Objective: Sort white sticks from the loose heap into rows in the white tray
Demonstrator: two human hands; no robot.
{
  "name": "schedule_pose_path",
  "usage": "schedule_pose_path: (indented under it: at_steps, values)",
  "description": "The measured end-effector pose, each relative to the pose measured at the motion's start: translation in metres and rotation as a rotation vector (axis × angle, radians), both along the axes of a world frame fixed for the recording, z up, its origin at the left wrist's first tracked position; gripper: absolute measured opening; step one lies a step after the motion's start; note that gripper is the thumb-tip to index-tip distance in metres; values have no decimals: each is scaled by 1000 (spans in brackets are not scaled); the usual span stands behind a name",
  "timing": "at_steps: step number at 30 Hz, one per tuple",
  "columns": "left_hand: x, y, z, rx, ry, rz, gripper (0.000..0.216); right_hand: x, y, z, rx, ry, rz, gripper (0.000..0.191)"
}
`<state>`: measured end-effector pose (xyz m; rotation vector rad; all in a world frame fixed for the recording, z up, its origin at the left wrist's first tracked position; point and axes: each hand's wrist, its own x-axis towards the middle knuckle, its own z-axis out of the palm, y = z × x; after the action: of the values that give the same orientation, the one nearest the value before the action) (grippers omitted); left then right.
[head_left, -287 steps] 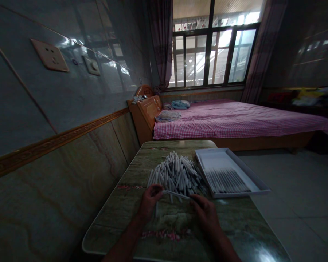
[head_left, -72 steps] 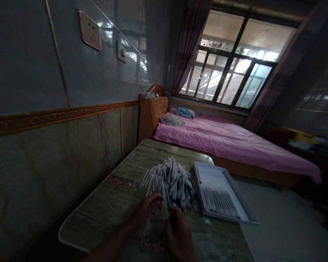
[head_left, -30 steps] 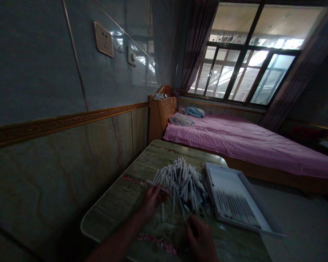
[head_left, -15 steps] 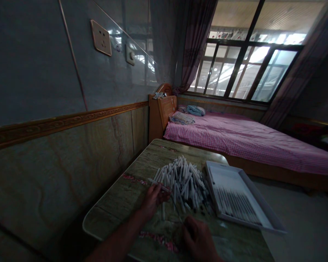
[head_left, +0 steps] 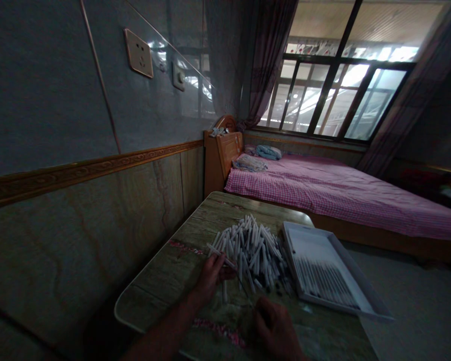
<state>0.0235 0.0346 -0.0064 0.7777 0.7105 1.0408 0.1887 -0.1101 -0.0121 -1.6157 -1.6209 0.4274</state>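
My left hand (head_left: 213,275) is closed around a slim white pen-like tube (head_left: 221,254), which lies slanted across the fingers at the near left edge of a pile. The pile (head_left: 250,245) is a loose heap of many similar white tubes, some with dark ends. Lower and to the right, my right hand (head_left: 274,326) is curled, its fingertips at the near end of a thin rod (head_left: 245,292) that slants up toward my left hand. The rod's far end is hard to make out. One more tube (head_left: 225,292) lies on the table just below my left hand.
A shallow white tray (head_left: 323,238) stands right of the pile, with a row of slim sticks (head_left: 325,281) side by side in it; its corner overhangs the table (head_left: 154,286). Small dark pieces (head_left: 278,287) lie by the pile. A bed (head_left: 308,185) stands behind, a tiled wall at left.
My right hand has shifted slightly to the right, away from my left hand. The left hand stays almost in place with the tube, which is tilted a little more.
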Motion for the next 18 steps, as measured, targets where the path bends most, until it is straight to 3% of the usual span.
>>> schedule_pose_path:
  at_steps: [6, 10, 18]
  values:
    - [-3, 1, 4, 70, 104, 37, 48, 8, 0, 2, 127, 80, -138, 41]
    - [-5, -3, 6, 129, 125, -17, 47, 8, -1, 4, 156, 27, -137, 41]
    - [-4, -31, 8, 261, 278, -536, 29, 3, 0, 0, 42, -46, -35, 24]
